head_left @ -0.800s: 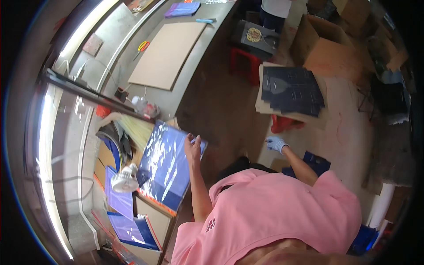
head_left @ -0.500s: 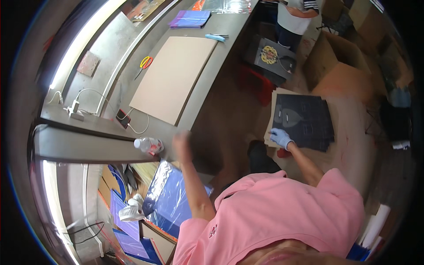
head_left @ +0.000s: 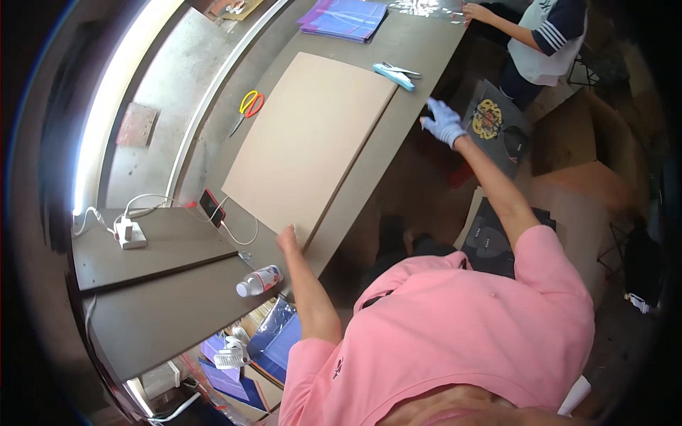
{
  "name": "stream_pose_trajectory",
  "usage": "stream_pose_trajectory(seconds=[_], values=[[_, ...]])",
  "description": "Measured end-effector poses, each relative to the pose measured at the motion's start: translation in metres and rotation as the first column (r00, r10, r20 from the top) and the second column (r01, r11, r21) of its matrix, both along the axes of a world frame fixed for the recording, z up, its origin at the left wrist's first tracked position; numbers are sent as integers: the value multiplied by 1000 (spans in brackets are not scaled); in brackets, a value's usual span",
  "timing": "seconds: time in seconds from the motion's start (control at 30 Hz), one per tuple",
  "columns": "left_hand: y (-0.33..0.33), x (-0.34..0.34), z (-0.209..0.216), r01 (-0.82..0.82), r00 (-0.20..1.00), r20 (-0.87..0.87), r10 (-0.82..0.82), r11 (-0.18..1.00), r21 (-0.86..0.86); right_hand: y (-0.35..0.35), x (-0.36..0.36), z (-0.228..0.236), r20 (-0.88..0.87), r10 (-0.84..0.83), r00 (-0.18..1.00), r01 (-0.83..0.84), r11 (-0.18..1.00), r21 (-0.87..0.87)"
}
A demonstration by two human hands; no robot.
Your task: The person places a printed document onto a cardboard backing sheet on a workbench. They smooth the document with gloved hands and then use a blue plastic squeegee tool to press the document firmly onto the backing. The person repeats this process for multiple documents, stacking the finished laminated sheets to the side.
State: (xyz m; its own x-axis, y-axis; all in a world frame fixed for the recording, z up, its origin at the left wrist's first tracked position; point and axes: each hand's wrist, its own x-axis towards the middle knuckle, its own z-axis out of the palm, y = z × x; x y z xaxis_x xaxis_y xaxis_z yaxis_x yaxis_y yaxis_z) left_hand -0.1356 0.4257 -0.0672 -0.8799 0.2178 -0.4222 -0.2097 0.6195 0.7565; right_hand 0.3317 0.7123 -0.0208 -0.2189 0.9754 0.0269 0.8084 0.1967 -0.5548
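Observation:
A large beige cardboard sheet (head_left: 309, 135) lies on the grey table, with a thick dark side edge. My left hand (head_left: 287, 239), bare, is at its near edge by the near corner, fingers curled against the board. Past the table's right edge hovers my right hand (head_left: 443, 124) in a pale blue glove, fingers spread and nothing in them. Closest to it on the table is a light blue handled tool (head_left: 395, 75), perhaps a stapler. Lower right, partly hidden by my right arm, dark folded jeans-like pieces (head_left: 490, 234) rest on cardboard.
Scissors (head_left: 249, 106), a cabled phone (head_left: 212, 207) and a plastic bottle (head_left: 259, 281) lie along the board's left and near sides. Purple packets (head_left: 344, 19) sit at the far end. Another person (head_left: 543, 42) stands far right, near an open carton (head_left: 568, 135) and a dark printed garment (head_left: 490, 124).
My right hand has left the dark folded pieces and moved up and left toward the table. My left hand has come to the board's near edge. The view has shifted, and the other person's hand reaches the table.

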Motion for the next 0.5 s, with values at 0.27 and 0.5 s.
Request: stream_pose_trajectory(seconds=[0.27,0.5], values=[[-21,-13,9,-12,908,413,-70,981,193,135,-40,5,324,-7,946,22,999,-43],[-18,21,35,-124,968,237,79,975,182,196,-72,8,436,325,839,-218,936,-277]])
